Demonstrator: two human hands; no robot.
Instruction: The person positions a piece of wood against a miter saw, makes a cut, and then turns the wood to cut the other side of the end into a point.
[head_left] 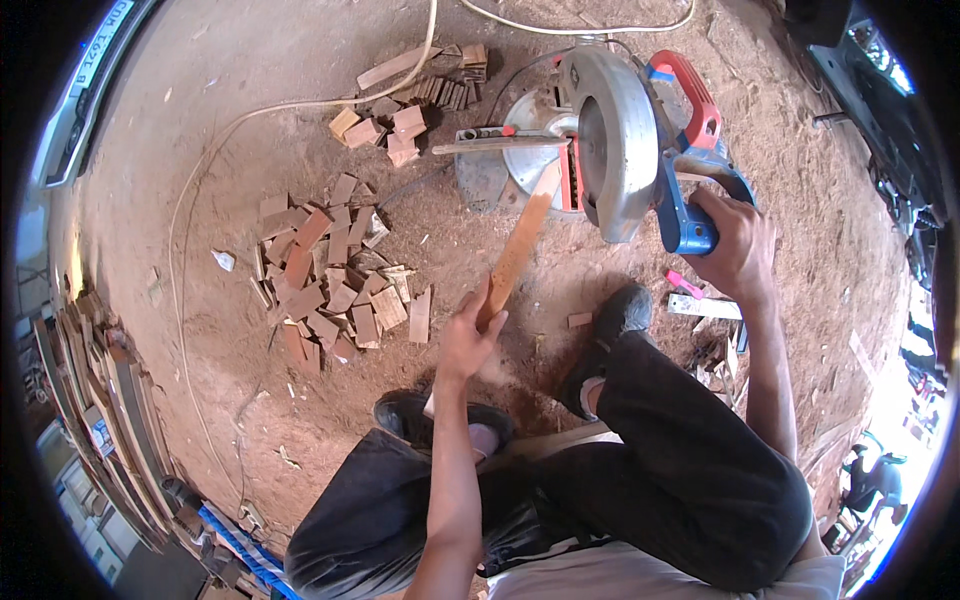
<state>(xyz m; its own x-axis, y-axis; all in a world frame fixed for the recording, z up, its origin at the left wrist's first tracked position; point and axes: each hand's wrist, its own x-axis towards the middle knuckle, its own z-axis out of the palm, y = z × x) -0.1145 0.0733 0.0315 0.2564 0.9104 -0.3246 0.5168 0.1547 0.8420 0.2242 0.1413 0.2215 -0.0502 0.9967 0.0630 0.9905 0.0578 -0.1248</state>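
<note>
My left hand (470, 335) is closed round the near end of a flat reddish-brown wooden strip (520, 248). The strip slants away from me, its far end resting on the base of a miter saw (605, 130) beside the grey blade guard. My right hand (738, 245) grips the saw's blue handle (688, 225); the handle hides some of its fingers. The saw head has a red carrying grip (690, 100). Along the fence lies a thin pale wooden piece (500, 146). The guard covers the blade, so its distance from the strip cannot be seen.
Left of the saw, a loose heap of short wooden blocks (335, 270) covers the dusty ground. More offcuts (430, 95) lie behind it. A pale cable (215, 150) curves along the left. A pink object (684, 284) and a metal strip (705, 306) lie below my right hand.
</note>
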